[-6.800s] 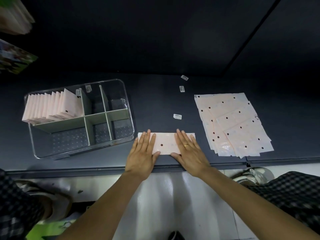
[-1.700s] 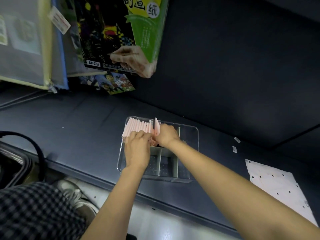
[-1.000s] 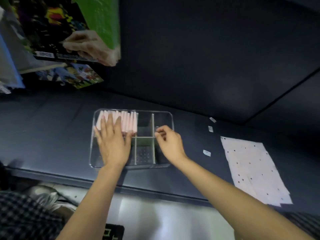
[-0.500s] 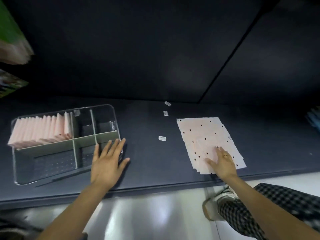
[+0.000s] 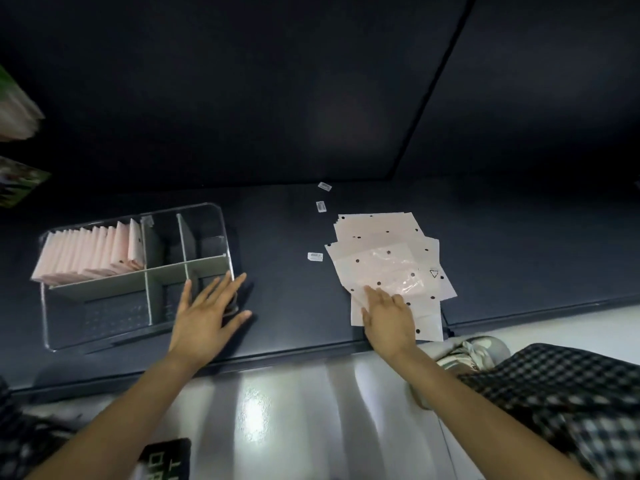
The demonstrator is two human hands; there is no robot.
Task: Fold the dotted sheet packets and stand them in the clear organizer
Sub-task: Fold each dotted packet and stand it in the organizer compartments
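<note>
Organizer (image 5: 221, 233) sits at the left of the shelf (image 5: 287, 299); its far-left compartment holds a row of folded packets (image 5: 90, 252) standing on edge and leaning, and the other compartments look bare as far as can be seen through the clear walls. Left hand (image 5: 204, 317) lies flat with fingers spread and straight, over the near right corner of the organizer; it holds nothing, and whether the palm touches the rim cannot be told. Three small labels (image 5: 314, 256) lie loose on the shelf between organizer and stack, well apart from both. Stack (image 5: 388, 258) of unfolded dotted sheets lies fanned at the right, its near edge at the shelf lip. Right hand (image 5: 389, 315) rests on the near left part of the stack, fingertips on the top sheet (image 5: 398, 271), which looks shifted askew from those below; fingers appear fairly straight, pressing not pinching, though the thumb is hidden. Judgement: the step in hand is taking one sheet off the stack. To do it well, drag only the top sheet toward the open shelf in the middle with light fingertip pressure, check that none below follows since the glossy film likely clings, and keep clear of the lip so nothing slides off. Left hand should be ready to flatten and crease. Surface: dark matte shelf with a dark back panel; pale floor below, checked cloth at both lower corners, coloured packs at the far left edge.
</note>
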